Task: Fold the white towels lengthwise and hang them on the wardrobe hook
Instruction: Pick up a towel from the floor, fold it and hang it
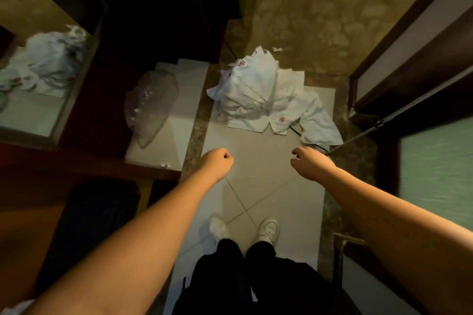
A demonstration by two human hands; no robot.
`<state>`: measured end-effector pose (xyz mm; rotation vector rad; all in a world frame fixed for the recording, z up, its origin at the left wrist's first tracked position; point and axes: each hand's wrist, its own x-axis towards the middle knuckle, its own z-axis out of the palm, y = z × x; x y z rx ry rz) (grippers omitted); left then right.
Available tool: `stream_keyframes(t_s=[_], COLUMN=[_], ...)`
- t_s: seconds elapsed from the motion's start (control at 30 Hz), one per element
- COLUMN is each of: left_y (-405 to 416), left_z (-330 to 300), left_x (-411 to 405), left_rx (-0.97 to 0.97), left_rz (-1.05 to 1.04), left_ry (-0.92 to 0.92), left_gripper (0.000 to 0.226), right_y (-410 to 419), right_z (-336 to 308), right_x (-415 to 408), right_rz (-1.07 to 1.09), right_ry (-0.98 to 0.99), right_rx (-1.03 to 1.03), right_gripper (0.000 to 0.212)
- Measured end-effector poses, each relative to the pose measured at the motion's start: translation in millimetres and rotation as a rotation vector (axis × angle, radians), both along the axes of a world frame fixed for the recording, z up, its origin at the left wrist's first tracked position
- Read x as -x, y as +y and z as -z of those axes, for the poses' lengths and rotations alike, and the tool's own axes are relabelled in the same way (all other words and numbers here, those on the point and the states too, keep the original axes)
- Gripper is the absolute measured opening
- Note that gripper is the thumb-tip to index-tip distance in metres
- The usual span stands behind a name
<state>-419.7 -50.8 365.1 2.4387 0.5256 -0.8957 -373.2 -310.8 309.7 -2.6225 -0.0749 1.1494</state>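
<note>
A heap of white towels [258, 94] with small red emblems lies on the pale floor tiles [256, 181] ahead of me, some roughly stacked, one trailing off to the right. My left hand [218, 162] hovers above the tiles just short of the heap, fingers curled into a fist with nothing in it. My right hand [308, 162] hovers level with it near the trailing towel's corner, fingers loosely bent and holding nothing. No wardrobe hook is visible.
A crumpled clear plastic bag [151, 105] lies on the left. A mirror panel [46, 66] on the dark wardrobe reflects white cloth. On the right are a dark door frame [399, 64], a frosted glass panel [437, 174] and a thin rod [358, 135]. My white shoes [243, 229] stand below.
</note>
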Motion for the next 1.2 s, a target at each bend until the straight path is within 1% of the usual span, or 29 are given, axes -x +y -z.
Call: stream_keyframes(t_s=[0.1,0.27,0.47,0.57,0.67,0.77,0.87,0.97,1.07,1.13,1.2], left_y=[-9,-11,-4,4,17,26,30,31,23,15,7], left_z=[36,100,182,229,271,302,334,370,408,434,463], left_x=[-29,-92,-190,-242,-291,-333,-370,-402,-424,-436,-449], left_rx=[-0.003,0.008,0.050,0.081,0.106,0.108,0.110,0.125,0.137,0.171,0.234], left_rz=[0.026,0.011,-0.019,-0.054,-0.035,-0.032,-0.049,-0.060,-0.144,-0.264,-0.384], left_ry=[0.037,0.049,0.080,0.139,0.189,0.224,0.254,0.269,0.284,0.284,0.267], left_gripper=[0.022,0.022,0.020,0.022,0.023,0.019,0.016,0.021,0.019,0.020,0.024], right_y=[-8,-4,13,24,29,31,36,42,45,48,55], right_z=[34,93,161,196,228,258,289,330,375,406,435], right_x=[-22,-77,-175,-228,-276,-319,-356,-382,-393,-399,-403], right_rz=[0.033,0.070,0.091,0.132,0.185,0.202,0.300,0.329,0.315,0.329,0.376], right_ry=[0.016,0.038,0.054,0.101,0.134,0.168,0.168,0.194,0.240,0.258,0.252], right_rx=[0.001,-0.015,-0.041,-0.063,-0.059,-0.038,-0.058,-0.084,-0.094,-0.105,-0.123], right_gripper=[0.050,0.051,0.047,0.046,0.049,0.050,0.046,0.045,0.045,0.047,0.054])
